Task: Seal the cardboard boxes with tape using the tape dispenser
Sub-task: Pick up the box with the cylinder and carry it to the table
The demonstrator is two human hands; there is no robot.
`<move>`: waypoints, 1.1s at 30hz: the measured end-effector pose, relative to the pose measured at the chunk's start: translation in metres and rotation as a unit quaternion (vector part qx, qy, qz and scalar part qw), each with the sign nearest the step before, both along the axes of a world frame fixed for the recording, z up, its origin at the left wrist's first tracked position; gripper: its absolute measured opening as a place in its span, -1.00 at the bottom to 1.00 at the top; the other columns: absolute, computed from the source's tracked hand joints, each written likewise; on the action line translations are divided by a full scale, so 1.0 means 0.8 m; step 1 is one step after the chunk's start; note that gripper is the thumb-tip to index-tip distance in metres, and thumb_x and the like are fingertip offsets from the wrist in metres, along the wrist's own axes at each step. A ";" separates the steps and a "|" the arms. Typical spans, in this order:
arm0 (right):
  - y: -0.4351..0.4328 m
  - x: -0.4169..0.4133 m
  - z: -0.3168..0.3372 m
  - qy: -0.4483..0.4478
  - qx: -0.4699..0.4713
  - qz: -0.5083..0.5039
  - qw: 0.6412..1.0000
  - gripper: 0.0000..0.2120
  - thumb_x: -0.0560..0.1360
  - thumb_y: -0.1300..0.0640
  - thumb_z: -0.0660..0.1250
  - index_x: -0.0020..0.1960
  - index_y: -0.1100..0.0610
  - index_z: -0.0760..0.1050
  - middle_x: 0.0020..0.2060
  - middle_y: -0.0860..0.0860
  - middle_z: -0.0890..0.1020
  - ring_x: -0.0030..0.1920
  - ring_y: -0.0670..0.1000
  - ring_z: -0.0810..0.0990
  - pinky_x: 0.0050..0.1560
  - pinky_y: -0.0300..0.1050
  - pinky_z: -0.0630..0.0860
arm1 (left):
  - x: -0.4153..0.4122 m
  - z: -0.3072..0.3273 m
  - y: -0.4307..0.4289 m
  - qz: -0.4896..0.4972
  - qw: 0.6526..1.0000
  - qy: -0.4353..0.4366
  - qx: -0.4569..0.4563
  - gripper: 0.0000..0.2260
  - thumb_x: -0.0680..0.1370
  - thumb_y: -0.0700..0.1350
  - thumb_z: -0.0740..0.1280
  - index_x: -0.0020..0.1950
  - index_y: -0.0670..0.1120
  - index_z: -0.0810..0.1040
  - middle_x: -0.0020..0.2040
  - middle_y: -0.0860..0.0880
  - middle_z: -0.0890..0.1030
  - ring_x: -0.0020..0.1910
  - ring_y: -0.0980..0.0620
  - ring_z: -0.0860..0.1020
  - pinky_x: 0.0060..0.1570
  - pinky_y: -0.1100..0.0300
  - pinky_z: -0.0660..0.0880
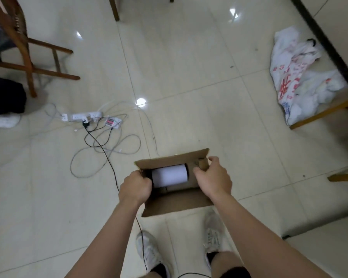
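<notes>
So you're standing over the tiled floor (189,77) and holding an open cardboard box (175,201) out in front of you, right above your white sneakers (149,251). Your hands are sitting apart, one on each side of the box. Your left hand (135,187) is curling its fingers over the left edge and gripping it, and your right hand (213,179) is clamping onto the small flap on the right side, thumb inside and fingers wrapping around the outside. The top is gaping open: the far flap is standing up away from you and the near flap is hanging down toward your legs. Inside, a white roll (169,176) is lying on its side across the box, pretty much filling the space between your two hands. A thin black cord (140,227) is running down past your left wrist and between your feet. Out on the floor to the left, a white power strip (82,116) is lying in a messy tangle of cables (109,149), well apart from the box. A wooden chair (26,55) is standing in the far left corner, and a heap of white plastic bags (297,81) with red print is slumping against the dark baseboard on the right.
</notes>
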State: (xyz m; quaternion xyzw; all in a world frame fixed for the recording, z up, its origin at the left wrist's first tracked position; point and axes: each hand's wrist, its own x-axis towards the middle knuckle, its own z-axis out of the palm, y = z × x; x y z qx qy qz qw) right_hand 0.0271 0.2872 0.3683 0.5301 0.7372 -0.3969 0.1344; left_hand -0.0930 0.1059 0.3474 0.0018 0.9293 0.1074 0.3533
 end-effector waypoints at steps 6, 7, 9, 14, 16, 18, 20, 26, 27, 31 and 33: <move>0.048 0.016 0.087 0.016 -0.002 0.000 1.000 -0.53 0.54 -0.14 0.34 0.34 0.07 0.37 0.09 0.05 0.63 0.01 0.15 0.58 -0.06 -0.06 0.39 | 0.004 0.104 0.035 0.004 0.999 0.007 0.045 -0.88 0.53 -0.15 0.27 0.00 -0.10 0.58 0.02 -0.21 0.65 -0.01 -0.26 0.56 -0.14 0.06 0.36; 0.057 0.019 0.102 0.017 0.000 -0.004 1.000 -0.54 0.53 -0.14 0.34 0.32 0.07 0.37 0.06 0.04 0.62 -0.04 0.14 0.54 -0.06 -0.05 0.39 | 0.005 0.120 0.041 0.004 0.998 0.005 0.055 -0.89 0.51 -0.13 0.27 -0.04 -0.10 0.57 -0.02 -0.20 0.65 -0.03 -0.25 0.57 -0.18 0.07 0.35; 0.076 0.024 0.133 0.019 0.008 -0.007 1.000 -0.56 0.52 -0.13 0.35 0.28 0.08 0.36 -0.03 0.01 0.57 -0.09 0.10 0.48 -0.06 -0.05 0.39 | 0.010 0.156 0.059 0.008 0.997 -0.005 0.074 -0.80 0.39 -0.04 0.22 -0.11 -0.09 0.56 -0.08 -0.18 0.66 -0.04 -0.26 0.60 -0.24 0.08 0.34; 0.119 0.030 0.230 0.025 0.032 0.008 0.999 -0.61 0.52 -0.10 0.33 0.23 0.07 0.33 -0.01 0.02 0.62 -0.09 0.13 0.55 -0.09 -0.03 0.44 | 0.026 0.255 0.108 0.014 0.995 -0.005 0.097 -0.77 0.36 -0.04 0.18 -0.13 -0.08 0.55 -0.16 -0.13 0.64 -0.07 -0.26 0.59 -0.27 0.09 0.35; 0.138 0.032 0.276 0.036 0.053 0.014 0.998 -0.60 0.51 -0.10 0.34 0.21 0.08 0.32 0.01 0.04 0.64 -0.06 0.15 0.58 -0.08 -0.01 0.47 | 0.031 0.300 0.127 0.018 0.994 0.000 0.108 -0.73 0.36 -0.01 0.17 -0.10 -0.08 0.57 -0.13 -0.14 0.64 -0.05 -0.26 0.59 -0.24 0.08 0.36; 0.153 0.034 0.322 0.040 0.073 0.027 0.996 -0.58 0.50 -0.11 0.34 0.22 0.08 0.32 0.01 0.04 0.63 -0.09 0.13 0.56 -0.11 -0.02 0.45 | 0.035 0.343 0.141 0.024 0.993 0.010 0.114 -0.71 0.36 -0.01 0.17 -0.07 -0.09 0.58 -0.09 -0.16 0.65 -0.02 -0.27 0.59 -0.20 0.06 0.37; 0.164 0.035 0.362 0.043 0.088 0.049 0.994 -0.56 0.49 -0.09 0.35 0.24 0.09 0.31 -0.01 0.03 0.62 -0.12 0.11 0.56 -0.17 -0.03 0.42 | 0.038 0.384 0.148 0.032 0.990 0.018 0.134 -0.72 0.35 -0.02 0.18 -0.09 -0.10 0.58 -0.10 -0.16 0.65 -0.03 -0.27 0.58 -0.20 0.06 0.37; 0.175 0.008 0.447 0.044 0.089 0.102 0.990 -0.49 0.43 0.04 0.42 0.29 0.11 0.30 -0.01 0.04 0.59 -0.10 0.13 0.56 -0.18 -0.05 0.42 | 0.013 0.458 0.142 0.061 0.977 0.022 0.204 -0.76 0.38 0.03 0.25 -0.14 -0.09 0.58 -0.17 -0.12 0.67 -0.08 -0.23 0.63 -0.01 -0.02 0.57; 0.176 0.000 0.456 0.046 0.087 0.109 0.989 -0.47 0.42 0.06 0.43 0.30 0.12 0.31 0.01 0.06 0.59 -0.09 0.13 0.55 -0.17 -0.05 0.43 | 0.003 0.461 0.140 0.064 0.976 0.021 0.208 -0.77 0.38 0.02 0.24 -0.14 -0.09 0.58 -0.17 -0.13 0.67 -0.08 -0.23 0.63 -0.01 -0.03 0.58; 0.187 -0.041 0.486 0.067 0.069 0.098 0.991 -0.39 0.40 0.01 0.47 0.37 0.12 0.36 0.06 0.07 0.61 0.00 0.13 0.60 -0.14 -0.07 0.48 | -0.044 0.481 0.147 0.033 0.974 0.016 0.225 -0.86 0.41 -0.12 0.20 -0.17 -0.14 0.52 -0.26 -0.10 0.58 -0.17 -0.21 0.55 -0.26 0.08 0.35; 0.199 -0.064 0.498 0.079 0.064 0.065 0.993 -0.35 0.38 -0.04 0.49 0.40 0.12 0.39 0.07 0.06 0.62 0.02 0.10 0.61 -0.14 -0.09 0.49 | -0.074 0.491 0.156 0.036 0.966 0.002 0.255 -0.81 0.34 -0.10 0.17 -0.21 -0.17 0.51 -0.31 -0.09 0.54 -0.24 -0.18 0.49 -0.25 0.07 0.34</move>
